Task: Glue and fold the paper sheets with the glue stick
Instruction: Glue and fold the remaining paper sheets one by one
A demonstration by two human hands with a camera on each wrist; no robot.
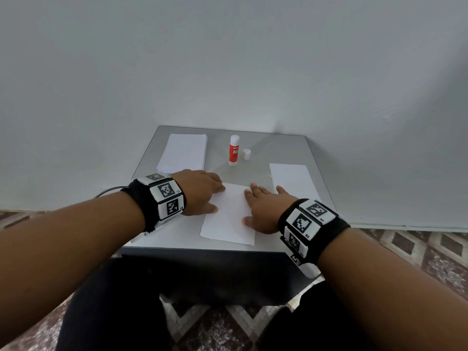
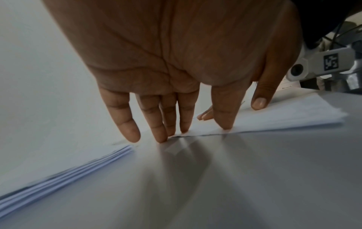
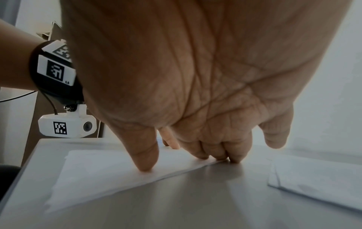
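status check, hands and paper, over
Left hand and right hand flat, pressing the sheet at the near table edge. Glue stick upright, cap off beside it. Nothing in the way.

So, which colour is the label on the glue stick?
Red-orange with dark lettering, on a white glue stick. The head view shows it best.

Perhaps a home: patterned floor tiles [image 1: 417,252], bare wall [image 1: 228,59].

Plain white wall [image 1: 228,59], small grey table [image 1: 278,148], patterned brown tile floor [image 1: 417,249]
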